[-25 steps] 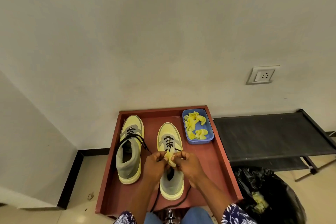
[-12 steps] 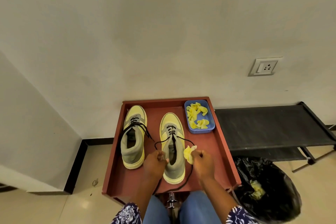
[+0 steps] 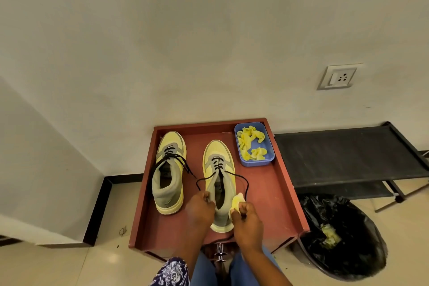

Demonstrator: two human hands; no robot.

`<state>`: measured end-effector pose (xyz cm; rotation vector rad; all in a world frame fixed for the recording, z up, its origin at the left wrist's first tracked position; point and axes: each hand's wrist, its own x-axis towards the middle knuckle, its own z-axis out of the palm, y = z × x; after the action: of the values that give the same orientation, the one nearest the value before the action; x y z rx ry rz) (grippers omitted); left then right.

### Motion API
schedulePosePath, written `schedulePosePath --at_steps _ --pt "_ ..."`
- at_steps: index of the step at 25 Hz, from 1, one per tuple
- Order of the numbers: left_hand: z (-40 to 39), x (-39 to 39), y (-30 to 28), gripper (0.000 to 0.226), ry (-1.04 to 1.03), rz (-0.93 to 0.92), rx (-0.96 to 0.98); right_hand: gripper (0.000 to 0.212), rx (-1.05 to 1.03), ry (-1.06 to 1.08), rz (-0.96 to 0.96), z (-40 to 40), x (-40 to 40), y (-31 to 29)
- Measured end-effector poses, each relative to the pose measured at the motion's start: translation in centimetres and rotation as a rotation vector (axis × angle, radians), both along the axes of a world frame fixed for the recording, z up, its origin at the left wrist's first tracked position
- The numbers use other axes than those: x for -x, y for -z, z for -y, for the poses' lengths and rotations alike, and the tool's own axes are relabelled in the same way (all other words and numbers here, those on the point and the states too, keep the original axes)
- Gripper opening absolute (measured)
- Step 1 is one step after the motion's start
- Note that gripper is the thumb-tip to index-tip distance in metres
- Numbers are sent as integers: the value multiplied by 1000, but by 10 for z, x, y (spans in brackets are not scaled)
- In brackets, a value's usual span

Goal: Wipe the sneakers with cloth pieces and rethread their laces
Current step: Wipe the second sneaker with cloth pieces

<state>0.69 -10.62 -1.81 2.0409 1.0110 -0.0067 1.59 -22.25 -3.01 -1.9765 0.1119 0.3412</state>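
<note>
- Lacing looks to be the step in hand: the left hand (image 3: 200, 207) pinches one end of the black lace (image 3: 222, 175) at the near sneaker (image 3: 219, 183), fingers curled onto the cord by the collar.
- The right hand (image 3: 246, 219) is clamped on two things at once, as far as I can judge: a crumpled yellow cloth piece (image 3: 236, 202) and the other lace end, which loops out to the shoe's right side before dropping to the fingers.
- Both lace ends run up to the upper eyelets, where the crossings are already in; only the top of the shoe seems left to finish.
- The next move probably calls for drawing both ends evenly taut, and the cloth may get in the way of a clean pull or knot.
- The near sneaker stands between the two hands on the red tray (image 3: 282, 183), heel toward the person.
- The far sneaker (image 3: 169, 170) sits just beside it to the left, untouched, laces hanging loose over its sides.
- Fresh cloth pieces lie in the blue tub (image 3: 269, 159) at the tray's far right corner, well apart from either hand.
</note>
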Motion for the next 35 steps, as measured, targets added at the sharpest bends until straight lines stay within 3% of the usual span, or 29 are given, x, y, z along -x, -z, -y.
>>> schedulePosePath --at_steps 3,13,18,27,30,35 --pt "0 -3 1 36 -17 7 -32 29 72 -69 79 -2 -15 -3" --pt "7 -7 14 24 -128 108 -130 31 272 -409 255 -28 -89 -17" --pt "10 -7 17 25 -195 158 -121 33 217 -332 230 -13 -57 -7" --pt "12 -3 15 29 -226 182 -53 29 7 -64 6 -4 -2 -1" --pt "12 -4 14 30 -223 181 -44 27 78 -88 60 -11 -26 -2" --pt "12 -5 16 30 -224 178 -30 29 283 -338 218 -28 -85 2"
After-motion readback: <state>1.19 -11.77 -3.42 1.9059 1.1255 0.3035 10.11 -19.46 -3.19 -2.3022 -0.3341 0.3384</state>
